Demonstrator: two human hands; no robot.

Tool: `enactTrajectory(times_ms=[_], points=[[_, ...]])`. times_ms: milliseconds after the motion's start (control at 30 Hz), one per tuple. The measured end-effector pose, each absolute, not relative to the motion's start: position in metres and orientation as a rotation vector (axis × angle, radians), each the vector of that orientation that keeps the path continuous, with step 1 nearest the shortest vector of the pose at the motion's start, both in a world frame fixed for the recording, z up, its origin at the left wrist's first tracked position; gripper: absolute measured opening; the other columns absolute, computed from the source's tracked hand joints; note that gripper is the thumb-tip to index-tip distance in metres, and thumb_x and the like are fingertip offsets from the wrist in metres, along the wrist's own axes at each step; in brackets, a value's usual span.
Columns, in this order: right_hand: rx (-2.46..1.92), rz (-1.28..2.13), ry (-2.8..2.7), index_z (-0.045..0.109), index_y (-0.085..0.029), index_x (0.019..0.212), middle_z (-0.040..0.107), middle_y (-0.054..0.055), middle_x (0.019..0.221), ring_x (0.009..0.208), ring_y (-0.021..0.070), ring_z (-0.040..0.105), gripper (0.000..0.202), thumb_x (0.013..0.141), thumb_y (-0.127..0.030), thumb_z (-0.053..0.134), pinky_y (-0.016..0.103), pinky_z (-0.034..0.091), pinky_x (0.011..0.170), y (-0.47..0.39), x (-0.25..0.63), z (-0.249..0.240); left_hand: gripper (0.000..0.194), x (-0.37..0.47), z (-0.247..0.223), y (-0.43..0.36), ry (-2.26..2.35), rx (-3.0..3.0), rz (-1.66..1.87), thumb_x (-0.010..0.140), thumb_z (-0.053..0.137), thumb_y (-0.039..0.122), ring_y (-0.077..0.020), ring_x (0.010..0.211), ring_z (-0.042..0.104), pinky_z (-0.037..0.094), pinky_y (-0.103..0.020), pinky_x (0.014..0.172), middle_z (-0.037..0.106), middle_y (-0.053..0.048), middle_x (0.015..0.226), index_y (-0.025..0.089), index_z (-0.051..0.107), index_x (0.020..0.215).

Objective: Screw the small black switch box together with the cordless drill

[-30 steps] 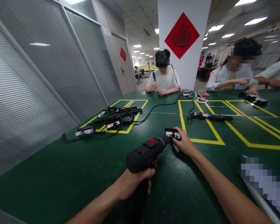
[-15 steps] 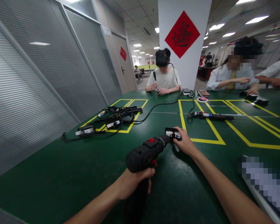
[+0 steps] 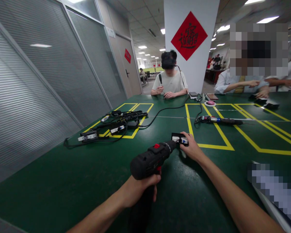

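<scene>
My left hand (image 3: 145, 187) is wrapped round the grip of a black cordless drill (image 3: 150, 160) with red switches. The drill points forward and to the right, its tip at a small black-and-white device (image 3: 180, 139) on the table. My right hand (image 3: 191, 147) grips that device by its right side, thumb and fingers closed on it. The chuck hides part of the device, so exact contact of the bit cannot be made out.
A green table (image 3: 87, 181) carries yellow tape outlines. Black cabled devices (image 3: 118, 121) lie in a heap at left. A soldering-iron-like tool (image 3: 218, 120) rests at right, near a pink round item (image 3: 210, 103). Across sits a person (image 3: 171, 79) holding a screwdriver; others sit at right.
Both my hands, the drill and the small device stay practically where they were. The view has shifted very slightly.
</scene>
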State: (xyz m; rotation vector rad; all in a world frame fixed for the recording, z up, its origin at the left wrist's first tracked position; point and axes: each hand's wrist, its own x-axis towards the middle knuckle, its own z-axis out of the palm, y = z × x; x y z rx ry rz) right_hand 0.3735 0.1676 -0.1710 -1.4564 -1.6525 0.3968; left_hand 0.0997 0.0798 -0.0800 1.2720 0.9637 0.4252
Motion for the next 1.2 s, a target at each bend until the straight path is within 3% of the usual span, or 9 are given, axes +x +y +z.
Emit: enactTrajectory(times_ms=[733,1200], points=[[-1.463,0.403,-1.643,0.047,-0.025,0.129,0.048,0.007,0.118,0.115,0.0238,0.051,0.054,0.075,-0.022,0.056,0.041,0.038,0.104,0.1672,0.3749,-0.1712,0.031,0.0995,-0.0796,0.0791,0.928,1.26,0.446,0.082,0.06,0.032,-0.0122,0.049,0.057,0.04,-0.024,0.049,0.058,-0.001,0.067,0.014,0.054,0.106],[-1.471,0.394,-1.65,0.047,-0.024,0.129,0.048,0.007,0.119,0.115,0.0241,0.051,0.054,0.076,-0.023,0.056,0.04,0.038,0.104,0.1692,0.3757,-0.1732,0.02,0.101,-0.0729,0.0784,0.935,1.317,0.431,0.084,0.057,0.029,-0.01,0.045,0.054,0.038,-0.024,0.049,0.059,-0.001,0.065,0.014,0.054,0.097]])
